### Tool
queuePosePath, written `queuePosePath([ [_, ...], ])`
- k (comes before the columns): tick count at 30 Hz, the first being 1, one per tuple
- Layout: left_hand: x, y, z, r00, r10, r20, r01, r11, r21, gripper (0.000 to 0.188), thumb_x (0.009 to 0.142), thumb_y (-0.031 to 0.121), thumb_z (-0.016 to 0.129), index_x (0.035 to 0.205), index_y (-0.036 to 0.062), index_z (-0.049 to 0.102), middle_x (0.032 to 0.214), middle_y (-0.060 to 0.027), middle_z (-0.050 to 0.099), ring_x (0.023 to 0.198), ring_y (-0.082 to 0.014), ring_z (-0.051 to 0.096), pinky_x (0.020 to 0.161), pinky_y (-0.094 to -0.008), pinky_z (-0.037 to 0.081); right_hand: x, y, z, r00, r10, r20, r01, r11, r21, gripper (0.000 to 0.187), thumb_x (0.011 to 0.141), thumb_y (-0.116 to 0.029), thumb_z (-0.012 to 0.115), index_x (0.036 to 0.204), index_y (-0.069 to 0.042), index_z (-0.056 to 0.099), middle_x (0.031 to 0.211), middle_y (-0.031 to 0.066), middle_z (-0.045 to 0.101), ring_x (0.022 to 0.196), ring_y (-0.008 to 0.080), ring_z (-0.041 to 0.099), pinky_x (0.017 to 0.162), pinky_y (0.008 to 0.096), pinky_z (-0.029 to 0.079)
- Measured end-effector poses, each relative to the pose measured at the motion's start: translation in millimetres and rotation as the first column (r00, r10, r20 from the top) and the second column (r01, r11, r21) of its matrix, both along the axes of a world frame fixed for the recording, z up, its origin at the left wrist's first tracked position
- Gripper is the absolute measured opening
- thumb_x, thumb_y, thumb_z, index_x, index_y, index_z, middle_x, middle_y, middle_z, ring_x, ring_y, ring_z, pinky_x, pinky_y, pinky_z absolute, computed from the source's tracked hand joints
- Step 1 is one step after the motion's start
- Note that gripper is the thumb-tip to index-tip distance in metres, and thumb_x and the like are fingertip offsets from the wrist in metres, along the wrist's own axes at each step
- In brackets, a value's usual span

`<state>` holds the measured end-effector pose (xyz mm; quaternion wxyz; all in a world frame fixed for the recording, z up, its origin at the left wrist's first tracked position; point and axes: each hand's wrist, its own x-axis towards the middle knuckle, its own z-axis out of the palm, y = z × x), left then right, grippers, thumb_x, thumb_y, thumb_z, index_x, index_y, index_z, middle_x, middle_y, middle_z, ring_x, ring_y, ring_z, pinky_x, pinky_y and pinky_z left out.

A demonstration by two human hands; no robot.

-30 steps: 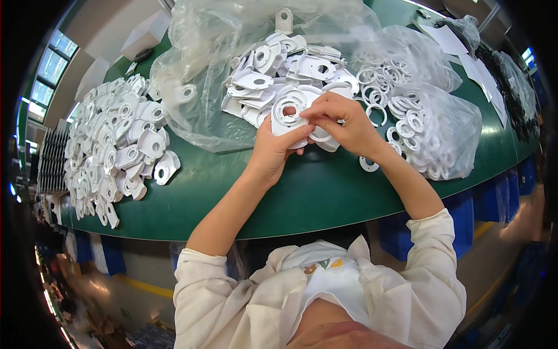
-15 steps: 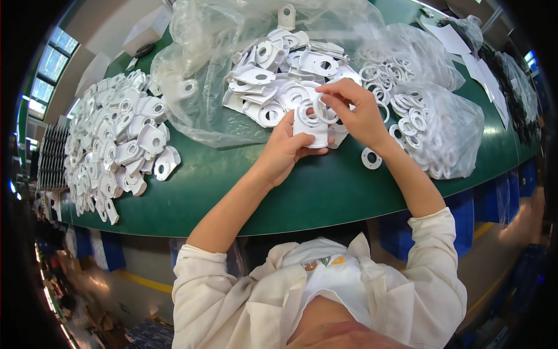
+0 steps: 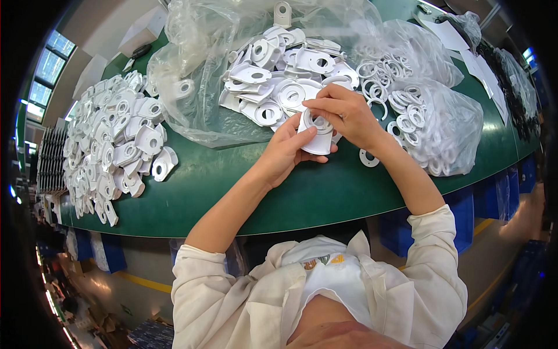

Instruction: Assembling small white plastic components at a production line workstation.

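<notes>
My left hand [image 3: 283, 150] grips a white plastic bracket [image 3: 318, 145] with a round opening, its thumb lying across the front. A white ring [image 3: 323, 124] lies against that opening. My right hand [image 3: 353, 117] pinches the ring's upper edge, thumb and fingertips together; whether the ring is fully seated I cannot tell. Just behind both hands, a heap of similar white brackets [image 3: 268, 110] spills from a clear plastic bag [image 3: 200, 125]. Loose white rings [image 3: 381, 75] lie to the right of my right hand, and one flat ring [image 3: 368, 158] rests on the table below its wrist.
A large pile of white parts [image 3: 125, 152] covers the left of the green table [image 3: 232, 198]. On the right sits a clear bag of rings [image 3: 459, 131]. Paper sheets [image 3: 479, 75] and dark bundled pieces [image 3: 514, 87] lie farther right. Blue bins [image 3: 456, 218] stand below the table edge.
My right hand has moved slightly left, bringing the ring from a tilted position over the bracket down against its opening. My left hand still grips the bracket.
</notes>
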<state>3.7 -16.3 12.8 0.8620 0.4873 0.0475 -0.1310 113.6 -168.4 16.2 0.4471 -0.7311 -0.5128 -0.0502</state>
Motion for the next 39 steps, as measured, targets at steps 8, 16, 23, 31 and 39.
queuePosePath([
  [8, 1, 1, -3, 0.996, 0.028, 0.086, -0.046, 0.974, 0.22, 0.037, 0.093, 0.009, 0.047, 0.129, 0.0016, 0.039, 0.108, -0.0136, 0.063, 0.085, -0.0204, 0.069, 0.056, -0.0242, 0.052, -4, 2, 5, 0.999, -0.001, -0.044, 0.002, 1.0, 0.011, 0.019, 0.086, -0.009, 0.064, 0.103, -0.006, 0.069, 0.091, 0.0042, 0.058, 0.075, 0.017, 0.058, 0.065, 0.0269, 0.047],
  [16, -1, 3, 0, 0.986, 0.02, 0.166, -0.089, 0.903, 0.421, 0.035, 0.091, 0.01, 0.051, 0.124, 0.0026, 0.043, 0.102, -0.0101, 0.066, 0.079, -0.0159, 0.068, 0.051, -0.0204, 0.046, 9, -4, 7, 0.79, 0.077, -0.608, -0.106, 0.994, -0.012, 0.019, 0.092, -0.016, 0.059, 0.1, -0.001, 0.067, 0.081, 0.0009, 0.062, 0.077, 0.0055, 0.054, 0.068, 0.0208, 0.043],
  [23, 0, 8, -11, 0.919, 0.089, 0.385, -0.347, 0.646, 0.679, 0.022, 0.095, 0.02, 0.05, 0.098, -0.0006, 0.054, 0.075, -0.0132, 0.06, 0.059, -0.02, 0.055, 0.056, -0.0337, 0.043, 4, -3, 8, 0.915, 0.054, -0.4, -0.117, 0.984, -0.135, 0.013, 0.09, -0.012, 0.059, 0.088, 0.001, 0.059, 0.073, 0.0016, 0.056, 0.067, 0.0084, 0.047, 0.061, 0.0242, 0.04],
  [31, 3, 11, -9, 0.907, 0.026, 0.421, -0.369, 0.533, 0.761, 0.024, 0.096, 0.02, 0.048, 0.088, -0.0016, 0.055, 0.069, -0.0128, 0.058, 0.06, -0.0188, 0.054, 0.057, -0.034, 0.04, 0, -2, 4, 0.952, 0.036, -0.303, -0.062, 0.995, -0.079, 0.017, 0.09, -0.018, 0.059, 0.089, -0.001, 0.058, 0.068, 0.0084, 0.056, 0.063, 0.0173, 0.052, 0.06, 0.0304, 0.041],
  [39, 3, -2, -7, 0.903, 0.305, 0.303, -0.382, 0.893, 0.237, 0.022, 0.099, 0.019, 0.047, 0.115, 0.0043, 0.041, 0.096, -0.0103, 0.065, 0.08, -0.0095, 0.058, 0.072, -0.0253, 0.047, 3, 5, -6, 0.69, 0.057, -0.722, 0.047, 0.991, 0.123, 0.021, 0.095, -0.021, 0.057, 0.1, -0.002, 0.064, 0.086, -0.0001, 0.06, 0.079, 0.0048, 0.052, 0.068, 0.0199, 0.042],
])
